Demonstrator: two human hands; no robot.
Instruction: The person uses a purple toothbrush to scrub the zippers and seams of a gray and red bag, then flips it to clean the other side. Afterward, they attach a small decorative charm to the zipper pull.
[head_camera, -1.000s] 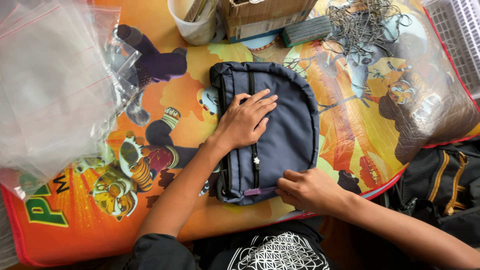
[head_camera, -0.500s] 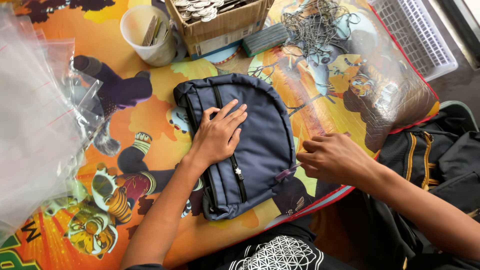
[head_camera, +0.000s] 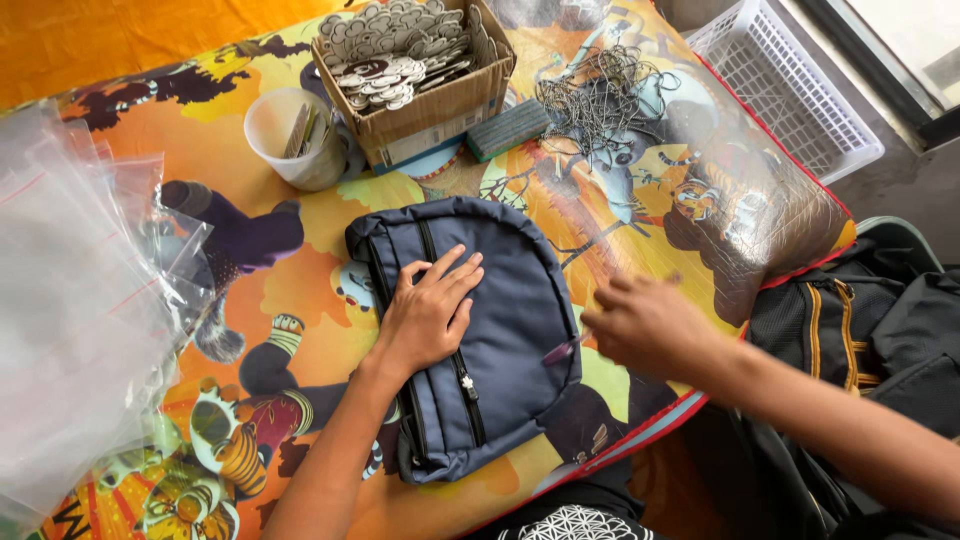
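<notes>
The left hand (head_camera: 428, 318) lies flat, fingers spread, on the navy bag (head_camera: 480, 330) at the table's centre. The right hand (head_camera: 645, 325), at three o'clock, is blurred; I cannot tell its grip. The bag looks soft and light, best taken by its edge.

From my remote feed: bright, even daylight, seemingly from the window at upper right. Glare sheens the clear plastic bags (head_camera: 70, 300) and glossy table cover (head_camera: 760, 215). My right hand (head_camera: 645, 325) is motion-blurred; shadows stay soft.
</notes>
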